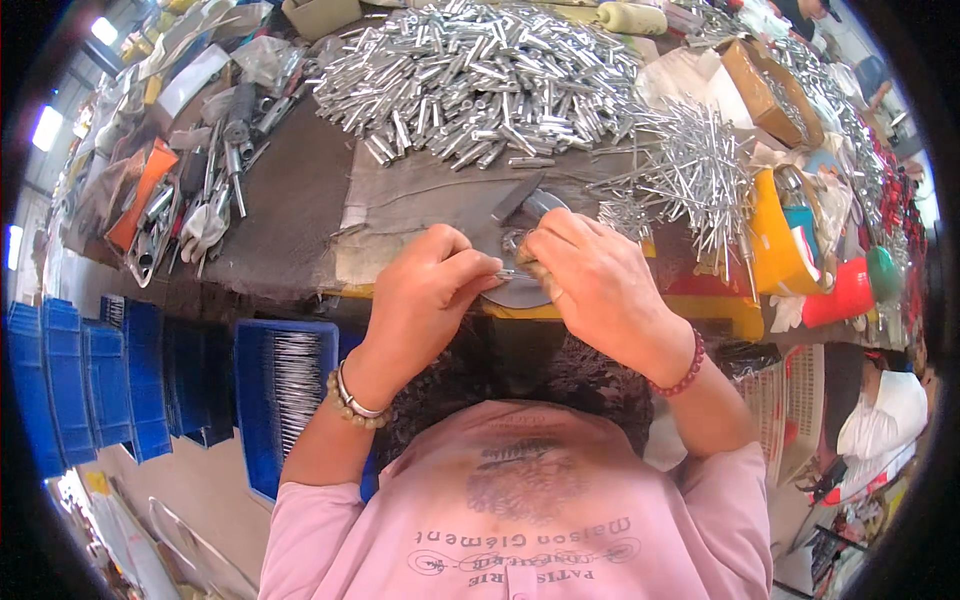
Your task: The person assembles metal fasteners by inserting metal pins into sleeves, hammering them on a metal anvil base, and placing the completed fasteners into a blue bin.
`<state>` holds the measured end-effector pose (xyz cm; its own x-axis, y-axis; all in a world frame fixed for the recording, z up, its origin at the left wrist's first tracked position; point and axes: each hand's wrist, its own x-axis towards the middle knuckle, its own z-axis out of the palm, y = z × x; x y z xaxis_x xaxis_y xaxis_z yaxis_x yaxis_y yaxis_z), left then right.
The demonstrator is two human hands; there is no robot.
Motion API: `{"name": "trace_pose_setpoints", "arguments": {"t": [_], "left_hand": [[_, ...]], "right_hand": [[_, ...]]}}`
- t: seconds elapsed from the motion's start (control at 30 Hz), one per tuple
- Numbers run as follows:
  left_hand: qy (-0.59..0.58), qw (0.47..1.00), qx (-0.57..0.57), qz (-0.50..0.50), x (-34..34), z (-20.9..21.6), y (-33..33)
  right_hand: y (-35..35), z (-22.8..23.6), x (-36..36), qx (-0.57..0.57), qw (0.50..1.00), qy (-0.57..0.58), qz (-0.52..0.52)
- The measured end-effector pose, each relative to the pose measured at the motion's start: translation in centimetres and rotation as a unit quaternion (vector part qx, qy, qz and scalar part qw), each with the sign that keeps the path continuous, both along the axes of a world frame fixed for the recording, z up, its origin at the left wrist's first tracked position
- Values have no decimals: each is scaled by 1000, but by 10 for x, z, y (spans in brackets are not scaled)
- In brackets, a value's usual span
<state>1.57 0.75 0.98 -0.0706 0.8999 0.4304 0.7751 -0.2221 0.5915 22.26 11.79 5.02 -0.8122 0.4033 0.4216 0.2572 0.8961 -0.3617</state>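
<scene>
Both hands meet over the table's near edge. My left hand [425, 285] is closed, thumb and forefinger pinching the end of a small thin metal piece [512, 273]. My right hand [600, 275] is closed at the other end of that piece, its fingertips curled and partly hidden; a covering seems to wrap one finger. Beneath them lies a round grey metal plate [518, 294]. Just beyond the fingers is a dark hammer-like head [518, 197], the rest of that tool hidden by my right hand. A large heap of short silvery metal tubes [480, 80] spreads farther back.
Long thin metal rods [700, 175] are piled at the right, beside a yellow container [780, 235] and a red cup [838, 292]. Assorted tools [210, 190] lie at the left. Below the table's left side, a blue crate [245, 400] holds stacked metal rods.
</scene>
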Motion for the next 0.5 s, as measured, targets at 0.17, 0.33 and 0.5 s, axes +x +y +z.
{"name": "trace_pose_setpoints", "arguments": {"t": [0.17,0.33,0.5], "left_hand": [[-2,1000,-1,5,-1,0,-2],[4,1000,8,4,-2,-1,-2],[-1,1000,13,-11,-4,-2,-3]], "right_hand": [[0,3,-6,22,999,-31,20],[0,11,-9,34,997,-63,42],[-1,21,-14,61,990,-108,64]]}}
